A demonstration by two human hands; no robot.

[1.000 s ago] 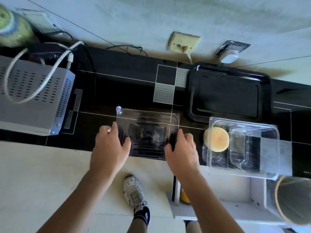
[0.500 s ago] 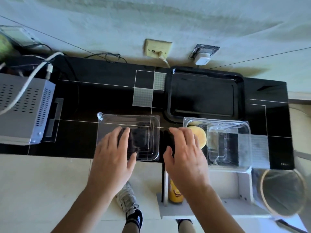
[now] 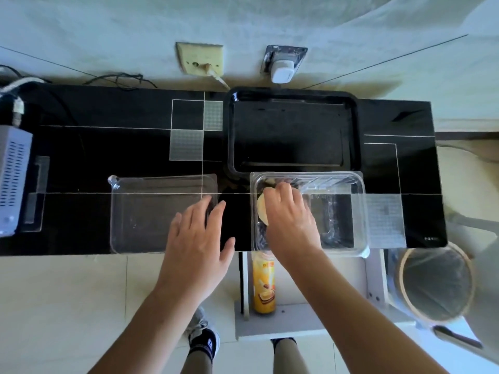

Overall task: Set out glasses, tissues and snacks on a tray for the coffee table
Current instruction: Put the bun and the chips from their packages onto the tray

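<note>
A black tray lies empty at the back of the black table. In front of it stands a clear plastic box holding a round pale yellow cake. My right hand reaches into this box, its fingers curled over the cake and hiding most of it. To the left lies the clear lid, flat on the table. My left hand hovers flat over the lid's right edge with fingers spread, holding nothing.
A grey perforated metal box with cables sits at the table's left end. A yellow snack can stands on a low white shelf below the table edge. A round bin is on the floor at right. Wall sockets sit behind the tray.
My right hand has moved right, off the lid and into the clear box onto the cake. My left hand shifted right along the lid. The view panned right.
</note>
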